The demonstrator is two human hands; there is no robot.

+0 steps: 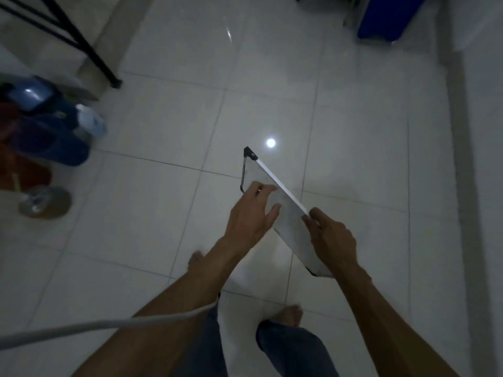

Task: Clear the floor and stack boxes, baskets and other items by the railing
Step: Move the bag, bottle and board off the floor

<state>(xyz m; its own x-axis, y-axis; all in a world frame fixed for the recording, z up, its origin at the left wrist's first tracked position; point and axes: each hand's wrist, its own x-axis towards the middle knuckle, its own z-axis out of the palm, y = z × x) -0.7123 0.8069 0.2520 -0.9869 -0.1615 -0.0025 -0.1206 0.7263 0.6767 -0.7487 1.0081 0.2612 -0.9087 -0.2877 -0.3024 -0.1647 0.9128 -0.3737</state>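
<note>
Glossy white tiled floor [163,118] reflecting a lamp glare [270,143], dim.

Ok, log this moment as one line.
right hand: grips white board edge | left hand: rests on its face | board above floor

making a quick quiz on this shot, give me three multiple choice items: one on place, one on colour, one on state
1. Where is the blue bin?
A. top right
B. bottom left
C. centre

2. What colour are the board's corner caps?
A. red
B. black
C. yellow

3. How is the board held?
A. lying on the floor
B. right hand only
C. both hands, off the floor

Key: 1 A, it stands by the right wall at the top. 2 B, the far corner is black. 3 C, the right hand has a grip on the edge and the left hand lies on the face.
</note>
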